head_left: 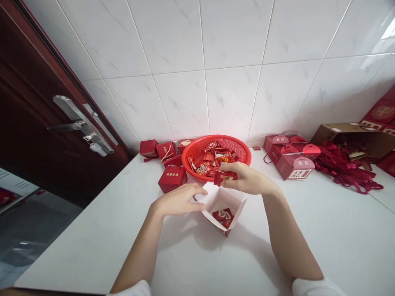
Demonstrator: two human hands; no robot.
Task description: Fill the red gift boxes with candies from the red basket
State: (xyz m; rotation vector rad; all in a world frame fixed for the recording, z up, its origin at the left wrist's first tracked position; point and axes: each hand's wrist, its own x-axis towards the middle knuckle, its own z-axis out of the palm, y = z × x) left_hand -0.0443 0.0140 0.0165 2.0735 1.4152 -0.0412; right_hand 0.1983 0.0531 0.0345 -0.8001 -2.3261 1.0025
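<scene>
In front of me a small paper gift box (239,208) stands with its flaps up, white inside and red outside. Several red candy packets (222,216) lie in the bottom of it. My left hand (182,200) grips the box's left flap between thumb and fingers. Above the box's far edge, my right hand (243,177) pinches a red wrapped candy (224,176). Just behind is a red plastic basket (246,153) holding many wrapped candies (210,158); the right hand and its candy cover part of its front rim.
Red boxes (173,177) sit left of the basket. To the right are red handled gift boxes (291,158), a heap of dark red ribbons (342,168) and a brown cardboard box (342,128). A tiled wall (231,98) borders the white table (123,238); a dark door (37,102) is at left.
</scene>
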